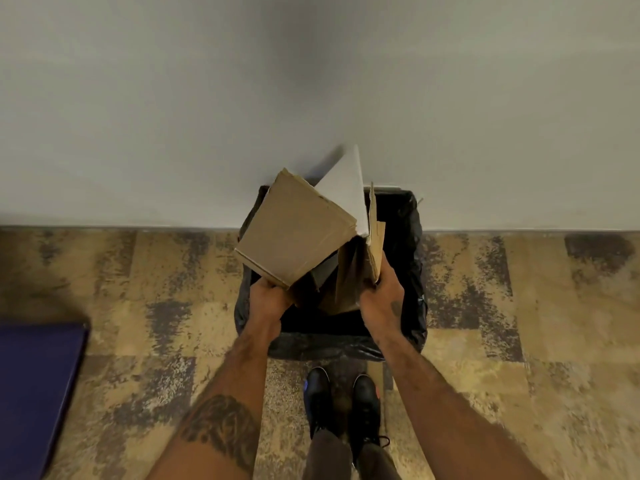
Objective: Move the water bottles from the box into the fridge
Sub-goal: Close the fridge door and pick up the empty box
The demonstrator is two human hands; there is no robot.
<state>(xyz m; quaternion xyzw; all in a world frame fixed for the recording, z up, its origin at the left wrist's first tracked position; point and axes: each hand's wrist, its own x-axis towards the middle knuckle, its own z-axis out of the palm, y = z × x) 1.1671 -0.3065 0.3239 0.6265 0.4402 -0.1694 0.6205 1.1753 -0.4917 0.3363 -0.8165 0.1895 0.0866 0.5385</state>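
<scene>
one box (294, 233) over bin rim (325, 348)

Cardboard box (294, 233): plain brown faces, no text to be read.
Bin (412, 258): black liner, no label legible.

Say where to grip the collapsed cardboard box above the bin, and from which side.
Take the cardboard box by its near lower edges, coming from the person's side, one hand per panel, as the left hand and right hand do. It splays in a V and its panels lean up toward the wall, so those thin near edges look easiest to pinch above the bin.
</scene>
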